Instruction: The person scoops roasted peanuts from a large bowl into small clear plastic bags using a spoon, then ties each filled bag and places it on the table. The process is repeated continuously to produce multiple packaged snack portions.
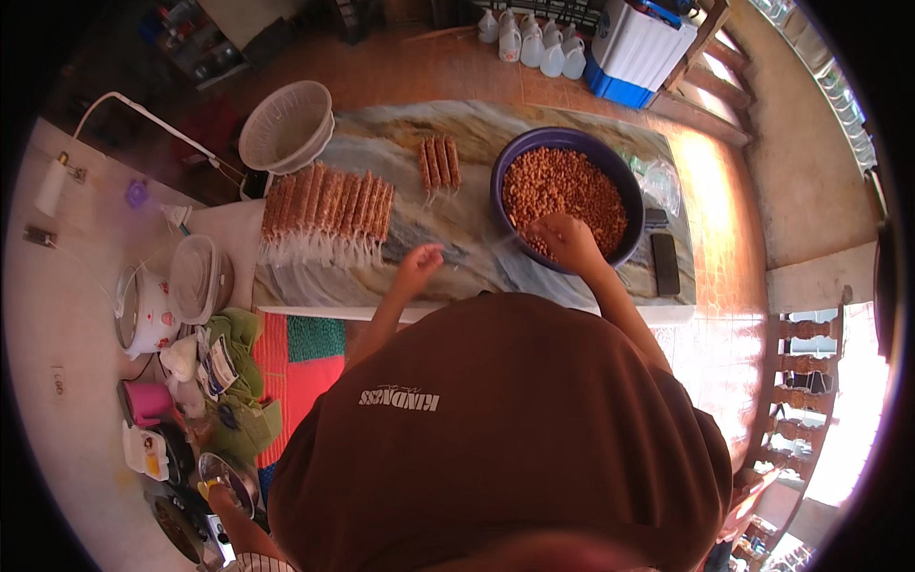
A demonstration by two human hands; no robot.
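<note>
My right hand (568, 242) is at the near side of a purple plastic basin (638, 239) filled with reddish-brown peanuts (565, 189). Its fingers are curled on a narrow clear plastic bag (506, 243), blurred, that juts left over the rim. To the left, my left hand (420, 263) hovers above the marble-patterned table (472, 279) with bent fingers; whether anything thin is pinched there is unclear. Beyond it lie several filled peanut tubes (439, 163) side by side. A long row of similar filled tubes (325, 207) covers the table's left part, their clear tails towards me.
A white plastic colander (287, 129) stands at the back left corner. A dark phone (665, 264) and clear plastic bags (659, 184) lie right of the basin. At lower left, another person's hand (223, 498) is at a metal bowl (239, 486).
</note>
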